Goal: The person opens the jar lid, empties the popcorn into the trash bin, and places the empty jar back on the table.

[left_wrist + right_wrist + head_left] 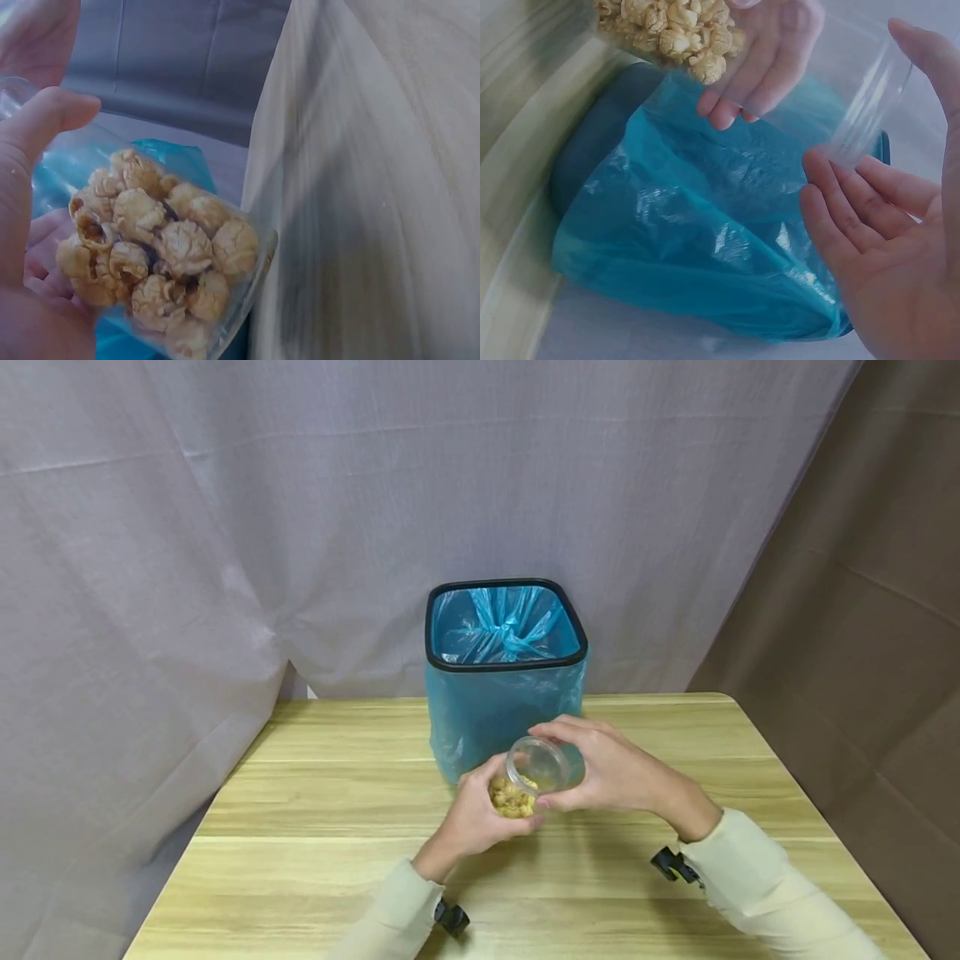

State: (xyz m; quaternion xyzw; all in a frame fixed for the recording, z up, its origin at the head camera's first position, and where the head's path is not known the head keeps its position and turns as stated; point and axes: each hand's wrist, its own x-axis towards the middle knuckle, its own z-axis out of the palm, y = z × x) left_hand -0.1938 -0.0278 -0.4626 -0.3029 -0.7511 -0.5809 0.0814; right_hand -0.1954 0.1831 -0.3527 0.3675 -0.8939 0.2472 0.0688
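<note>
A clear plastic jar [542, 762] partly filled with caramel-coloured popcorn [513, 799] is held tilted over the table, in front of the bin. My left hand [478, 817] grips its lower part, with the thumb on one side and the fingers round the other. At the jar's rim end, my right hand [611, 768] pinches it between thumb and fingers. The right wrist view shows those fingertips right at the clear rim [871, 97]. In the left wrist view, the popcorn pieces [161, 247] are gathered towards the base, behind the clear wall.
Behind the hands stands a square bin with a black rim [510, 667] and a blue plastic liner [495, 706], knotted inside. It is near the back edge of the wooden table [322, 793]. Grey cloth [337, 510] hangs behind, and brown cloth [862, 635] on the right.
</note>
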